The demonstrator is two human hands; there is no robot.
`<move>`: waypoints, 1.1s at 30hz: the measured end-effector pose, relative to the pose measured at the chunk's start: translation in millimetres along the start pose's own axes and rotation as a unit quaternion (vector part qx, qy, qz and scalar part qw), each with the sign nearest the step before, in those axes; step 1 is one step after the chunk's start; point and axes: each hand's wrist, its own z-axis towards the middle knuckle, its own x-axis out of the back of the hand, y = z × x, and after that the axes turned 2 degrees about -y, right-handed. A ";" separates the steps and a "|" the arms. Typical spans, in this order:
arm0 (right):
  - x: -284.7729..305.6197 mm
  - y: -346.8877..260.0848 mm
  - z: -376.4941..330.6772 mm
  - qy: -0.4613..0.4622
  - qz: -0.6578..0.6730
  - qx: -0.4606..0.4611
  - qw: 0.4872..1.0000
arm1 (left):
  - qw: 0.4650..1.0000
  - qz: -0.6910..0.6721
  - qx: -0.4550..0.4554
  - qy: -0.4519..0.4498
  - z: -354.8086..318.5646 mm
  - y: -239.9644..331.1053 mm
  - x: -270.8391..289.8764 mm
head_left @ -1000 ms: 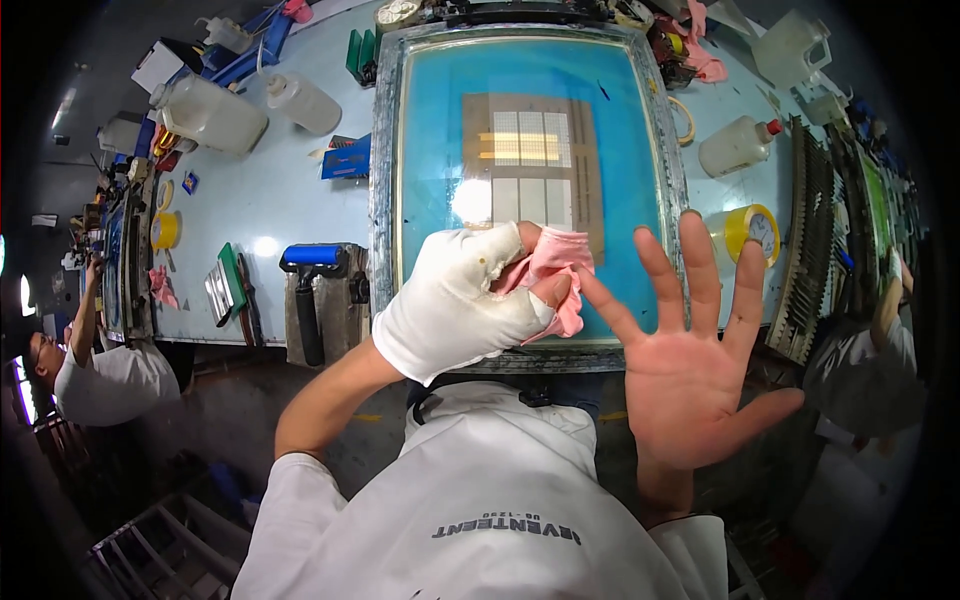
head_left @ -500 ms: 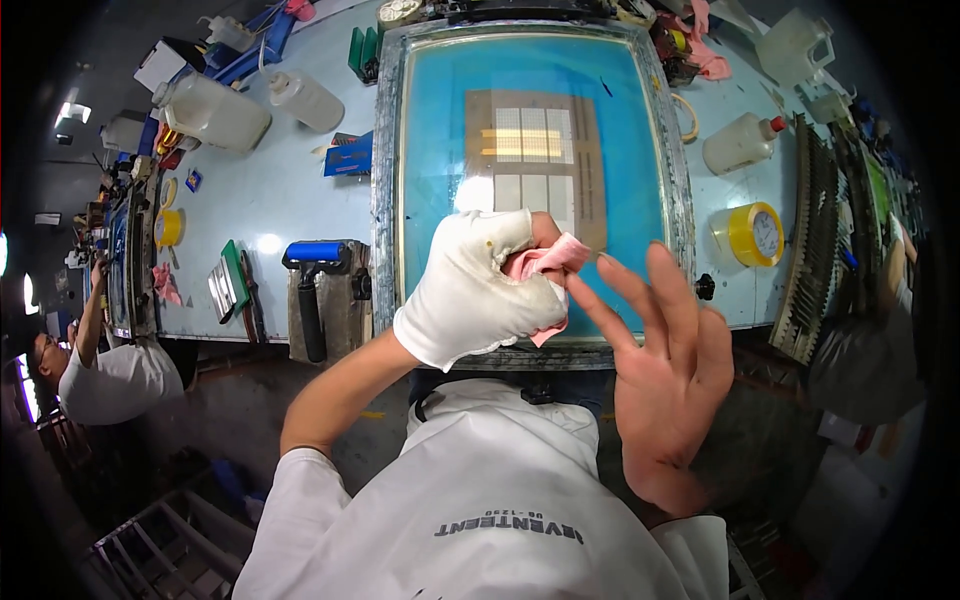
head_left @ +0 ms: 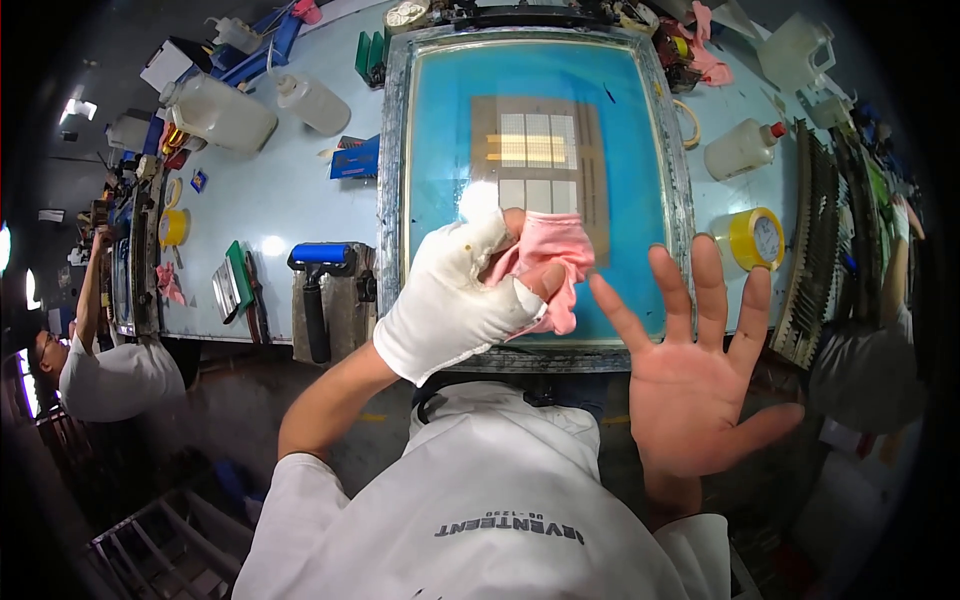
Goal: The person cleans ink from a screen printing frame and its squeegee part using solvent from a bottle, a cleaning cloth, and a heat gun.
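Observation:
A crumpled pink cloth [head_left: 552, 252] is gripped in my left hand [head_left: 445, 295], which wears a white glove with the thumb and fingertips bare. Part of the cloth puffs out on the right side of that hand. My right hand [head_left: 695, 375] is bare, its palm turned up and its fingers spread, holding nothing; it is apart from the cloth. Beneath and beyond both hands lies a screen-printing screen [head_left: 630, 150] with blue mesh, a rectangular pattern in its middle and a grey metal frame. My left hand hides some of the mesh near the front edge.
Left of the screen are a blue-topped roller [head_left: 322, 258], a green-edged squeegee [head_left: 240, 275], a blue box [head_left: 355, 158] and plastic bottles [head_left: 315, 105]. To the right stand a yellow tape roll [head_left: 757, 238] and a red-capped bottle [head_left: 745, 148]. Another person [head_left: 120, 375] works at far left.
My right hand has turned palm up, spread its fingers and moved right, away from the cloth. My left hand has shifted slightly left, and more of the cloth shows.

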 end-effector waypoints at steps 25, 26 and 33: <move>72.0 -37.0 59.9 0.235 -0.191 -0.189 0.934 | 0.986 0.118 -0.118 0.018 -4.1 -23.5 18.9; 98.7 -49.9 88.1 0.216 -0.172 -0.149 0.949 | 0.989 0.111 -0.097 0.028 -8.8 -20.5 20.1; 173.6 -75.0 154.7 0.215 -0.195 -0.268 0.919 | 0.977 0.103 -0.007 0.186 -73.1 -22.9 87.8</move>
